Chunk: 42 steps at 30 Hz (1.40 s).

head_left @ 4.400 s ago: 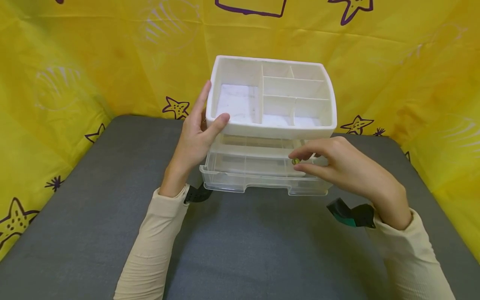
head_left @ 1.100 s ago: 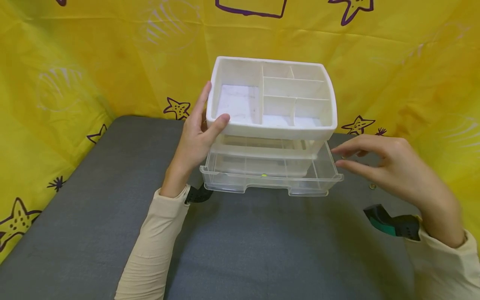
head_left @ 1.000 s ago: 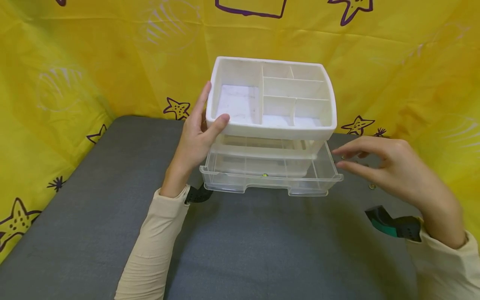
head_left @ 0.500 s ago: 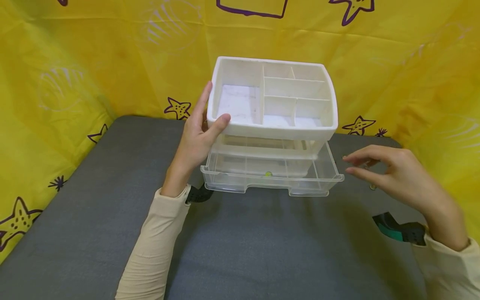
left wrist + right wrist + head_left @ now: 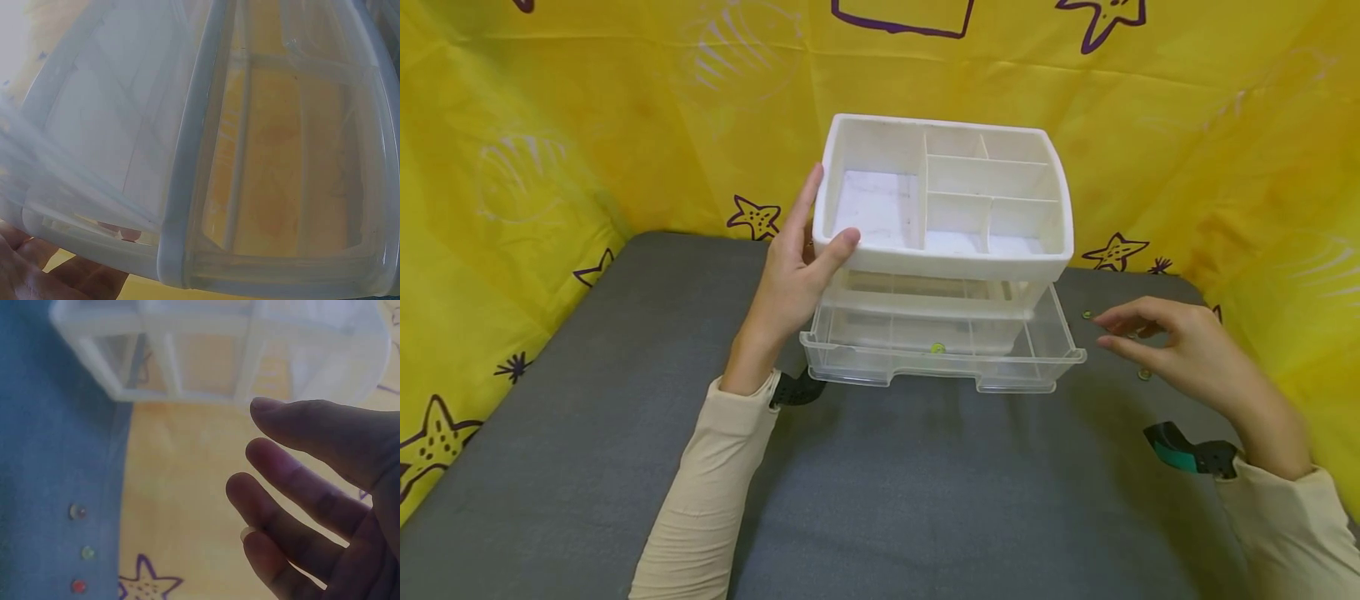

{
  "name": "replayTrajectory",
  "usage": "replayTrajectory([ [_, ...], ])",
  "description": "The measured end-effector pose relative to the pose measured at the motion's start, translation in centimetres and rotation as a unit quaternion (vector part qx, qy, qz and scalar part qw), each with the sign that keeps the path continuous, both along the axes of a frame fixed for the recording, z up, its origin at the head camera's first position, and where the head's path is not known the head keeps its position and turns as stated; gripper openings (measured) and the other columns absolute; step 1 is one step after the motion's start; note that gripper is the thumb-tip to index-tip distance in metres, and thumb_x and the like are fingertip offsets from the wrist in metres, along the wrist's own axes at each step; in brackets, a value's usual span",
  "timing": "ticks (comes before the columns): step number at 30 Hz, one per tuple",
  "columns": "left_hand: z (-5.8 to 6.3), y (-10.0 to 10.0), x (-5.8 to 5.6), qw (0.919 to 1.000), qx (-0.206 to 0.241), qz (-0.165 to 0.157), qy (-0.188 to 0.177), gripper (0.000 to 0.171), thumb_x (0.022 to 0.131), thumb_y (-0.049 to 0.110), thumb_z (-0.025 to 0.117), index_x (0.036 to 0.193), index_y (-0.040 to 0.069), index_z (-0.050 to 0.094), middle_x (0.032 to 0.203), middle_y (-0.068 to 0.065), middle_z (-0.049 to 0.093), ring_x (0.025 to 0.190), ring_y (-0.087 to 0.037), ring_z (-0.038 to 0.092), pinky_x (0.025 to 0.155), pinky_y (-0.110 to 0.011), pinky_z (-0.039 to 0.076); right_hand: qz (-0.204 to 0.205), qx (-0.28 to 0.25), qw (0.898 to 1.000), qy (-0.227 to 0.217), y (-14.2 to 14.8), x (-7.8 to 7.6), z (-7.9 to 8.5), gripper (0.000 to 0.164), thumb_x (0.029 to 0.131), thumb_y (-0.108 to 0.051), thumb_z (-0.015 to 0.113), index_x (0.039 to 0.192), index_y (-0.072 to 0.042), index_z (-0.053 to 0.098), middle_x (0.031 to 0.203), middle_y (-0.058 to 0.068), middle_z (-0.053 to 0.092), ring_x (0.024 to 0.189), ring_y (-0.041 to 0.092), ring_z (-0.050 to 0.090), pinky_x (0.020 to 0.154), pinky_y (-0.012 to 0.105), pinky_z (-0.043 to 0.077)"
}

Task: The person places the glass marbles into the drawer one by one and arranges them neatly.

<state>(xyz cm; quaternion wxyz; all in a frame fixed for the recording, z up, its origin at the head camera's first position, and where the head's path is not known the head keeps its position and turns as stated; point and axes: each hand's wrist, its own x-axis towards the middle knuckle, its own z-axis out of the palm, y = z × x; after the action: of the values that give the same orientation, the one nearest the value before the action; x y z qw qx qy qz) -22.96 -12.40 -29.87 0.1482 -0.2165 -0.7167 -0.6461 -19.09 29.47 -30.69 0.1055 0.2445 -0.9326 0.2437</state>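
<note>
A white plastic drawer organizer [image 5: 943, 265] stands on the grey table, its clear lower drawer [image 5: 1000, 367] pulled out toward me. Inside that drawer, near the front wall, lies a yellow-green marble [image 5: 937, 347]. My left hand [image 5: 790, 279] grips the organizer's left side, thumb over the front rim; in the left wrist view part of the hand [image 5: 62, 275] shows below the frame. Right of the drawer, my right hand [image 5: 1187, 350] hovers above the table, thumb and fingers apart with nothing between them. Small marbles [image 5: 1087, 315] lie near and partly behind it.
In the right wrist view, a dark marble [image 5: 78, 511], a greenish marble [image 5: 87, 552] and a red marble [image 5: 78, 586] rest on the cloth. Divided compartments [image 5: 992, 200] form the organizer's top. A yellow patterned curtain [image 5: 625, 100] surrounds the table's back and sides.
The right hand earlier pinched a marble above the drawer; it has let go and moved right, out over the table. The marble in the drawer has rolled slightly right. My left hand stays put.
</note>
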Motion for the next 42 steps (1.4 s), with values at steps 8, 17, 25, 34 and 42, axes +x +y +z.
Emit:
replayTrajectory([
  [8,0.0,-0.1,0.0,1.0000,-0.004,0.005,0.000,0.076,0.097,0.011,0.062,0.159,0.026,0.022,0.152,-0.011,0.041,0.112,-0.019,0.055,0.088,-0.023,0.052,-0.028,0.002,0.999,-0.034,1.0,-0.6,-0.9,0.021,0.085,-0.010,0.077,0.106,-0.013,0.074,0.091,-0.020,0.069,0.076,-0.011,0.059,0.061,0.013,0.048],
  [17,-0.1,-0.1,0.0,1.0000,-0.003,0.002,0.001,0.076,0.097,0.011,0.062,0.159,0.026,0.021,0.154,-0.010,0.040,0.112,-0.019,0.055,0.089,-0.024,0.052,-0.049,0.016,0.998,-0.046,2.2,-1.1,-2.0,0.020,0.085,-0.010,0.077,0.105,-0.008,0.074,0.093,0.010,0.075,0.072,-0.012,0.058,0.060,0.011,0.047],
  [25,-0.1,0.0,0.0,1.0000,-0.003,-0.001,-0.001,0.076,0.097,0.012,0.062,0.159,0.026,0.021,0.155,-0.009,0.038,0.113,-0.019,0.054,0.090,-0.025,0.052,-0.065,0.025,0.995,-0.067,3.3,-1.2,-3.0,0.022,0.086,-0.009,0.076,0.107,-0.007,0.073,0.099,0.014,0.075,0.074,-0.015,0.057,0.060,0.013,0.048],
  [34,-0.1,-0.1,0.0,1.0000,-0.006,0.001,-0.003,0.075,0.097,0.012,0.062,0.159,0.026,0.021,0.155,-0.009,0.038,0.113,-0.019,0.054,0.090,-0.025,0.052,-0.070,0.049,0.993,-0.080,4.5,-1.6,-4.4,0.019,0.086,-0.006,0.075,0.105,-0.003,0.072,0.091,0.015,0.075,0.067,-0.010,0.059,0.058,0.019,0.049],
  [42,0.0,-0.1,0.0,1.0000,-0.007,0.001,0.001,0.075,0.097,0.012,0.062,0.159,0.025,0.021,0.154,-0.011,0.039,0.111,-0.019,0.055,0.088,-0.024,0.052,-0.078,0.085,0.990,-0.078,5.6,-2.2,-5.5,0.020,0.086,-0.011,0.075,0.105,-0.003,0.073,0.094,0.016,0.075,0.070,-0.008,0.058,0.062,0.020,0.048],
])
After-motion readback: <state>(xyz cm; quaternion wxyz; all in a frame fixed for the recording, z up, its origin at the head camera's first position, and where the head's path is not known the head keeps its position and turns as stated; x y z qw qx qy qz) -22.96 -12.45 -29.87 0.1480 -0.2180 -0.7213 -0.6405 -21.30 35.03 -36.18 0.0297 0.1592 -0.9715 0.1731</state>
